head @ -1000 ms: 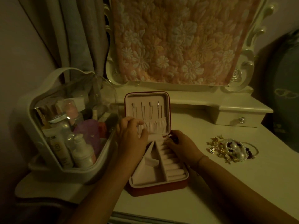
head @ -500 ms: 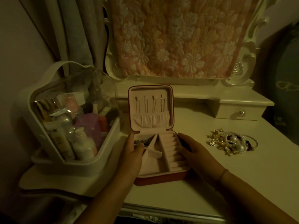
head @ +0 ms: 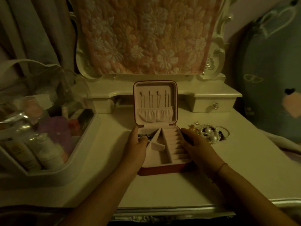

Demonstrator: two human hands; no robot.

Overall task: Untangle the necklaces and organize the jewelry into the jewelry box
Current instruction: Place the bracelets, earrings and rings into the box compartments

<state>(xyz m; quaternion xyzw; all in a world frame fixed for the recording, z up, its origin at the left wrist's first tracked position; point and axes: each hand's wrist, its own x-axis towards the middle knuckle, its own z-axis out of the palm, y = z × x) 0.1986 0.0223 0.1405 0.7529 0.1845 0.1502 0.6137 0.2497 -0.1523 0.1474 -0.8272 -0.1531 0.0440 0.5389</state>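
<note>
1. While the left hand [head: 138, 147] clasps the left wall of the jewelry box [head: 162, 170] with its thumb hooked over the rim, the right hand [head: 197, 148] clasps the right wall, fingers curled along the outside. Both are closed on the box and neither holds any jewelry.
2. The box sits open, and its lid [head: 154, 88] stands upright at the back with a row of hooks showing.
3. A dark chain tangle [head: 145, 136] lies in the box's back-left compartment, just beside the left thumb. The ring rolls [head: 176, 144] along the right side look unfilled.
4. A pile of pearls and bracelets [head: 210, 134] lies just right of the box, close to the right hand's fingertips.
5. The step in hand seems to be settling the box in place; sorting is not yet begun.
6. Next, one hand likely has to let go and pinch the fine chain out while the other steadies the box. That is careful fingertip work in this dim light.
</note>
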